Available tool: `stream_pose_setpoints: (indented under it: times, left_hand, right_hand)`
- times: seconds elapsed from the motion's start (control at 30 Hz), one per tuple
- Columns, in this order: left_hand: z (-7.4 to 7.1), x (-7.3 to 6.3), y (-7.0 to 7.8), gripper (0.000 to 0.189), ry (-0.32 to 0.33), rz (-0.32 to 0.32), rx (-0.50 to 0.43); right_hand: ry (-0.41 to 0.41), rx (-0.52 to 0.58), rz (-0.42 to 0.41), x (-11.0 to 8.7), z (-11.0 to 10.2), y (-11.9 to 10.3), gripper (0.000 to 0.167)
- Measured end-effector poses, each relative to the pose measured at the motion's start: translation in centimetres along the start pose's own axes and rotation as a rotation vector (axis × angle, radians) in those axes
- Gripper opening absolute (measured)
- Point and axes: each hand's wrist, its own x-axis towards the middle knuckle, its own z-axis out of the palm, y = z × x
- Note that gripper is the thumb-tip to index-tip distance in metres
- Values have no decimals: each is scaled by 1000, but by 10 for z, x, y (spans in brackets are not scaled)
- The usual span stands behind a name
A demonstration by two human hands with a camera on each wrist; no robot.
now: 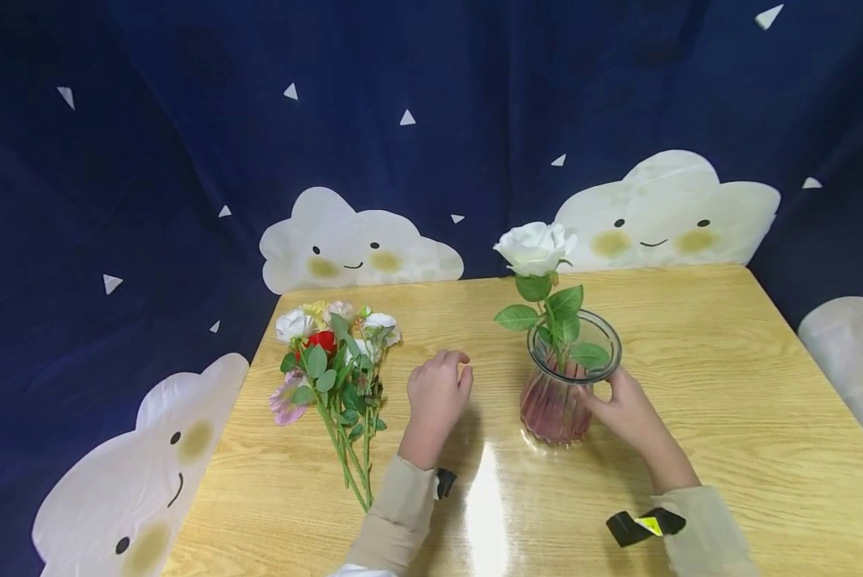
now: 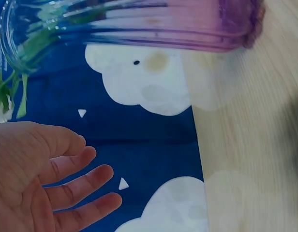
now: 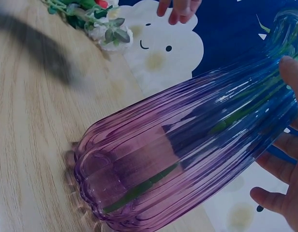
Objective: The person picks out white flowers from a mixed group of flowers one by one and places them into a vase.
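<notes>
A ribbed glass vase [image 1: 555, 410], pink at the bottom and bluish towards the neck, stands upright on the table. One white rose [image 1: 535, 248] rises from its mouth; through the glass the green stem [image 3: 139, 188] shows, reaching near the base. My right hand [image 1: 627, 410] holds the vase below the rim from the right, thumb [image 3: 293, 79] on one side and fingers partly behind the glass. To the vase's left, my left hand [image 1: 437, 401] hovers with loosely bent fingers [image 2: 83, 186], holding nothing and apart from the vase.
Left of my left hand lies a bunch of artificial flowers [image 1: 337, 377], white, red, yellow and pink, stems towards me. The wooden table [image 1: 727, 385] meets a dark blue curtain [image 1: 373, 48] printed with clouds at its back and sides.
</notes>
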Motion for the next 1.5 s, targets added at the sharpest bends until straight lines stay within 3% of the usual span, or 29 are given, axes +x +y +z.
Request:
stream_pose_setpoints:
  times: [0.47,0.87,1.13,1.5]
  left_hand:
    - [5,-15,-33,19,-80,-102,0]
    - [2,-28,-60,16,-29,-171,32]
    - [0,-33,-74,16,-41,-229,25]
    - [-4,-43,-105,16,-90,-289,65]
  right_hand:
    - [-4,-21,5,-1,1,2,62]
    - [4,-24,-4,1,1,3,62]
    - [7,-15,-15,0,2,2,59]
    - [2,-6,10,0,3,1,61]
